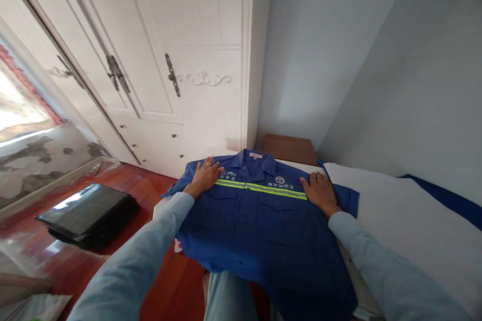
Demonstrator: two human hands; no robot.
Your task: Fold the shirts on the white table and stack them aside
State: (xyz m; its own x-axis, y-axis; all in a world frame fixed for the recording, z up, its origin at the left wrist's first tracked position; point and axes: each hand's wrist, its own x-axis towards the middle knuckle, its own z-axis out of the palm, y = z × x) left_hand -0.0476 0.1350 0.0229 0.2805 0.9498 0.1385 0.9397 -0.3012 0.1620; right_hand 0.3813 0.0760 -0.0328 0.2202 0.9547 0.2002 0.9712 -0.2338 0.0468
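Observation:
A blue work shirt [244, 220] lies spread face up in front of me, collar at the far end and lower hem hanging over the near edge. It is buttoned and has a yellow-green and silver stripe across the chest, white printed marks and two flapped pockets. My left hand [206, 176] rests flat on its left shoulder area, fingers stretched out. On the other shoulder, beside the stripe's end, my right hand [320, 191] lies flat with its fingers extended. The surface under the shirt is mostly hidden.
Beyond the shirt stand a brown wooden box or stand [289, 148] and a white wardrobe [203, 25] with dark handles. A black case-like object [90, 213] is on the reddish wood floor [169, 286] at left. To the right lies a large white sheet-like surface [406, 230] with blue edges.

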